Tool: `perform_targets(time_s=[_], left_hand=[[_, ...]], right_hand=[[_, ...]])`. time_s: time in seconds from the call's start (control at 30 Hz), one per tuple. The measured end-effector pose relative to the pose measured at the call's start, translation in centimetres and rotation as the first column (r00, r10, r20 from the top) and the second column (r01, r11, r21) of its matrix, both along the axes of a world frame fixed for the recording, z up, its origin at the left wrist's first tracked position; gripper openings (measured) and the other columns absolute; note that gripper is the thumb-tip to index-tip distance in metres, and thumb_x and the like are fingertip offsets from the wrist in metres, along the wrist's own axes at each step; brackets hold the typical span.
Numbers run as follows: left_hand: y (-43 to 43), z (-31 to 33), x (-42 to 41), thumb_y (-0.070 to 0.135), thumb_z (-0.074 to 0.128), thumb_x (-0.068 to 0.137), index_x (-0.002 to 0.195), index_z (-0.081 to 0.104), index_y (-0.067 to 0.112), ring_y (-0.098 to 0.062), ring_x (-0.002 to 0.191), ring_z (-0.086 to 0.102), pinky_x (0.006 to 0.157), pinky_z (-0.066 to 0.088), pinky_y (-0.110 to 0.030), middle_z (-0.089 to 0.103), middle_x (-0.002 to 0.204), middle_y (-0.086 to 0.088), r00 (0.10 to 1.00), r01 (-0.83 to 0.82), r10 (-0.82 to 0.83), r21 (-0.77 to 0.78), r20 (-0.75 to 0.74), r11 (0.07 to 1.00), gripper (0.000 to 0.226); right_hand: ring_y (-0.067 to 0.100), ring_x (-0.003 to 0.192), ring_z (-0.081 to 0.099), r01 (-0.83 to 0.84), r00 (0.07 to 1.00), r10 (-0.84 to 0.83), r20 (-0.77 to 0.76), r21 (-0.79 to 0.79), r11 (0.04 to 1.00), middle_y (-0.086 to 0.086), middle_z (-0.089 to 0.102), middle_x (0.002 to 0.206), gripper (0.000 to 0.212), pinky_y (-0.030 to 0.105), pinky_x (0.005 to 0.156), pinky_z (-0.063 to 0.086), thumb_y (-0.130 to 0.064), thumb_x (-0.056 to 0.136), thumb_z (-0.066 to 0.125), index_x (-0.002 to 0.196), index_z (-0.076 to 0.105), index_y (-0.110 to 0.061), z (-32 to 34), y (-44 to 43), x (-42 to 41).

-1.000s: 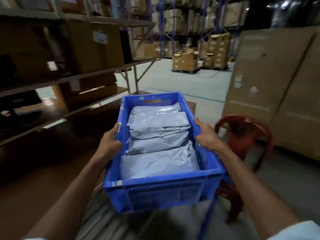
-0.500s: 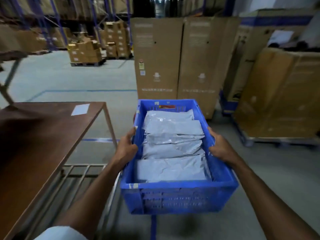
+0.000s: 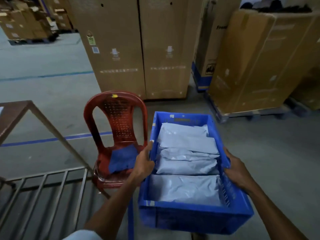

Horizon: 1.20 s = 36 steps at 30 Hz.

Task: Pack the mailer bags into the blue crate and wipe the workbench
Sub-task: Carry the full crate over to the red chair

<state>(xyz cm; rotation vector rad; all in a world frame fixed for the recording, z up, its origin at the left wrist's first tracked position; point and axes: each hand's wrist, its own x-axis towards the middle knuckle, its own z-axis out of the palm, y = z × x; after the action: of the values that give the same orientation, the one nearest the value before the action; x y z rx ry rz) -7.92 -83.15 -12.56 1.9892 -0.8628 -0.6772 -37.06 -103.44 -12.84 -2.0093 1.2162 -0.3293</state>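
Blue crate (image 3: 194, 217) hides both hands' fingertips; workbench (image 3: 12, 111) cropped.

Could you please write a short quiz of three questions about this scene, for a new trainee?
1. True or false: the blue crate is empty.
2. What lies on the seat of the red chair? A) a blue cloth B) a mailer bag C) a roll of tape
3. Fill in: the left hand and the right hand hold the crate by its two long ____.

Key
1. False: grey mailer bags fill it.
2. A, the blue cloth.
3. sides.
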Motion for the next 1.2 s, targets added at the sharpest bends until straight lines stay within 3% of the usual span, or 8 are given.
perform_targets(time_s=[0.2, 0.33, 0.43, 0.57, 0.73, 0.97, 1.07, 1.2], left_hand=[[-12.1, -8.0, -0.6, -0.023, 0.049, 0.071, 0.156, 0.036, 0.018, -0.008, 0.125, 0.055, 0.089, 0.050, -0.010, 0.049, 0.145, 0.008, 0.991, -0.045, 0.053, 0.068, -0.120, 0.997, 0.096], [-18.6, -12.7, 0.1, -0.026, 0.050, 0.073, 0.157, 0.033, 0.018, -0.012, 0.087, 0.067, 0.063, 0.049, -0.007, 0.055, 0.133, 0.002, 0.978, -0.076, 0.092, 0.094, -0.186, 0.993, 0.096], [-22.1, -18.0, 1.7, -0.027, 0.050, 0.075, 0.158, 0.030, 0.019, -0.032, 0.119, 0.062, 0.071, 0.054, -0.014, 0.051, 0.147, -0.004, 0.964, -0.103, 0.131, 0.126, -0.232, 0.987, 0.097], [-25.8, -26.5, 4.7, -0.025, 0.053, 0.075, 0.158, 0.033, 0.023, -0.027, 0.121, 0.062, 0.067, 0.057, -0.016, 0.051, 0.146, 0.004, 0.955, -0.138, 0.176, 0.166, -0.237, 0.976, 0.097], [-29.3, -39.1, 8.0, -0.022, 0.058, 0.073, 0.156, 0.036, 0.023, 0.004, 0.072, 0.068, 0.044, 0.043, -0.021, 0.053, 0.129, -0.032, 0.952, -0.162, 0.209, 0.211, -0.225, 0.964, 0.097], [-32.1, -55.2, 10.3, -0.024, 0.062, 0.075, 0.158, 0.033, 0.024, 0.016, 0.085, 0.064, 0.065, 0.055, -0.012, 0.060, 0.128, 0.005, 0.931, -0.218, 0.258, 0.175, -0.257, 0.960, 0.100], [-32.4, -60.5, 10.1, -0.025, 0.060, 0.075, 0.158, 0.033, 0.024, 0.023, 0.091, 0.059, 0.071, 0.052, -0.006, 0.055, 0.135, 0.011, 0.932, -0.242, 0.270, 0.140, -0.241, 0.960, 0.100], [-31.8, -65.7, 9.2, -0.024, 0.058, 0.076, 0.158, 0.032, 0.027, -0.004, 0.125, 0.057, 0.092, 0.056, -0.020, 0.047, 0.153, 0.007, 0.941, -0.235, 0.253, 0.105, -0.224, 0.966, 0.100]], right_hand=[[0.023, 0.118, 0.059, -0.037, 0.995, 0.044, -0.089, 0.082, 0.996, 0.002, 0.046, 0.150, 0.086, 0.023, 0.089, 0.042, 0.010, 0.087, 0.054, 0.157, 0.022, -0.027, -7.7, -13.4, 0.6], [0.042, 0.116, 0.059, -0.043, 0.988, 0.060, -0.140, 0.120, 0.992, 0.013, 0.055, 0.141, 0.085, 0.042, 0.095, 0.050, 0.010, 0.089, 0.052, 0.157, 0.020, -0.029, -13.0, -20.2, 2.7], [0.045, 0.112, 0.060, -0.042, 0.985, 0.065, -0.158, 0.145, 0.989, 0.021, 0.057, 0.137, 0.087, 0.046, 0.094, 0.051, 0.011, 0.088, 0.051, 0.157, 0.019, -0.030, -18.0, -24.0, 4.7], [0.032, 0.114, 0.061, -0.061, 0.987, 0.085, -0.140, 0.164, 0.985, -0.005, 0.045, 0.143, 0.085, 0.024, 0.088, 0.045, 0.012, 0.089, 0.049, 0.158, 0.019, -0.029, -26.7, -27.9, 7.9], [0.019, 0.142, 0.037, -0.088, 0.991, 0.102, -0.085, 0.147, 0.985, -0.002, 0.033, 0.157, 0.087, 0.025, 0.113, 0.031, 0.016, 0.084, 0.049, 0.158, 0.023, -0.023, -39.9, -31.9, 11.6], [0.015, 0.140, 0.037, -0.102, 0.993, 0.107, -0.045, 0.102, 0.990, -0.011, 0.032, 0.150, 0.086, 0.018, 0.110, 0.028, 0.017, 0.084, 0.051, 0.156, 0.024, -0.023, -55.1, -35.4, 14.3], [0.016, 0.115, 0.056, -0.082, 0.995, 0.088, -0.047, 0.117, 0.990, -0.012, 0.035, 0.147, 0.088, 0.016, 0.095, 0.041, 0.014, 0.087, 0.050, 0.157, 0.022, -0.031, -59.8, -35.7, 14.3], [0.018, 0.101, 0.061, -0.092, 0.994, 0.098, -0.057, 0.102, 0.991, -0.009, 0.035, 0.152, 0.089, 0.023, 0.091, 0.046, 0.013, 0.087, 0.049, 0.158, 0.020, -0.033, -64.4, -35.5, 13.6]])
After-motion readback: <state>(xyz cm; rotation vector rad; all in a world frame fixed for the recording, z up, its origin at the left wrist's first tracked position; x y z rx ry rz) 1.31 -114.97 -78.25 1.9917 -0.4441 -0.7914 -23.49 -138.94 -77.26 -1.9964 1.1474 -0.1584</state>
